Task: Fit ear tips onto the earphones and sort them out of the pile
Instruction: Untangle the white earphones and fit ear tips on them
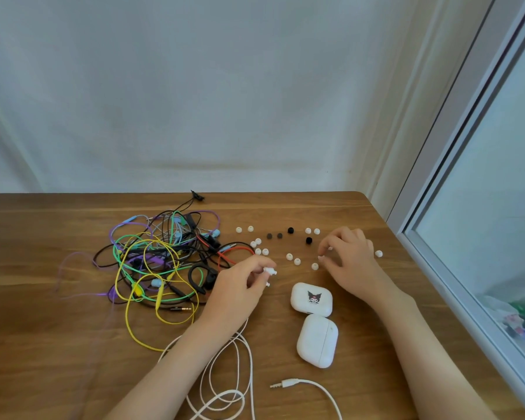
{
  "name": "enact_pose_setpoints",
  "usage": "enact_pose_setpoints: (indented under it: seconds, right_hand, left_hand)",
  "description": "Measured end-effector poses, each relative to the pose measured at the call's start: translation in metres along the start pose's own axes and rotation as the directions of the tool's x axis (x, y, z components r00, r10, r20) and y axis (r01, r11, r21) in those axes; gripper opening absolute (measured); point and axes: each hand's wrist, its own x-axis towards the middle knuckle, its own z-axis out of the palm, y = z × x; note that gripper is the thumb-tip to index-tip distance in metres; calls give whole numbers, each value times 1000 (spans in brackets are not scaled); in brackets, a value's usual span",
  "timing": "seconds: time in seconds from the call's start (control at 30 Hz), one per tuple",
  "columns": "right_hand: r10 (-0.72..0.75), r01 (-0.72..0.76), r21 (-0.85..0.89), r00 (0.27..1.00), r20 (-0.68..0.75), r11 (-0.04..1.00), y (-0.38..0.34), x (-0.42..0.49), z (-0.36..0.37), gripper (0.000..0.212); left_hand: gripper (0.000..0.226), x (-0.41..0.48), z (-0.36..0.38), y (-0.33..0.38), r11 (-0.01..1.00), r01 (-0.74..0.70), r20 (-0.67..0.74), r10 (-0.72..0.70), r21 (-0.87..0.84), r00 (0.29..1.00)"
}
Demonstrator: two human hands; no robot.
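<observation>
Head view: your left hand, at centre frame, pinches the white earbuds between thumb and curled fingers, just above the wooden table. Their white cable loops down under your wrist to the bottom edge, and its jack plug lies at lower centre.

Your right hand, right of centre, arches over the table with its fingers curled down among the white ear tips. Whether it holds one cannot be told. More white tips and a few black ear tips lie scattered in a band between your hands and the far edge.

The pile of tangled coloured earphones sits left of centre, just beside your left hand. Two closed white cases lie below your hands, the sticker case touching the plain case.
</observation>
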Motion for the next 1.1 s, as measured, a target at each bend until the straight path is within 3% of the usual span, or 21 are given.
enact_pose_setpoints:
  seconds: [0.33, 0.43, 0.53, 0.67, 0.87, 1.0, 1.1]
  right_hand:
    - [20, -14, -96, 998, 65, 995, -10, 0, 5, 4]
    - [94, -76, 211, 992, -78, 974, -31, -3, 4, 9]
    - [149, -104, 514, 988, -47, 851, -69, -9, 4, 15]
    - [156, -161, 613, 986, 62, 774, -89, -10, 12, 12]
    - [234, -233, 708, 967, 98, 667, -86, -10, 16, 13]
    - [296, -257, 721, 952, 76, 643, -84, -9, 17, 14]
    - [301, -263, 674, 952, 63, 690, -83, -10, 18, 14]
  left_hand:
    - [17, 4, -2, 2, 938, 145, 34, -141, -316, 989]
    - [15, 5, -3, 3, 903, 196, 38, -196, -382, 980]
    - [17, 6, -4, 5, 897, 207, 50, -204, -390, 978]
    - [16, 6, -5, 6, 884, 191, 77, -175, -427, 982]
    - [14, 9, -4, 5, 836, 208, 109, -177, -508, 978]
    - [15, 9, -4, 5, 818, 214, 120, -177, -533, 977]
    - [15, 9, -4, 6, 798, 228, 119, -196, -557, 973]
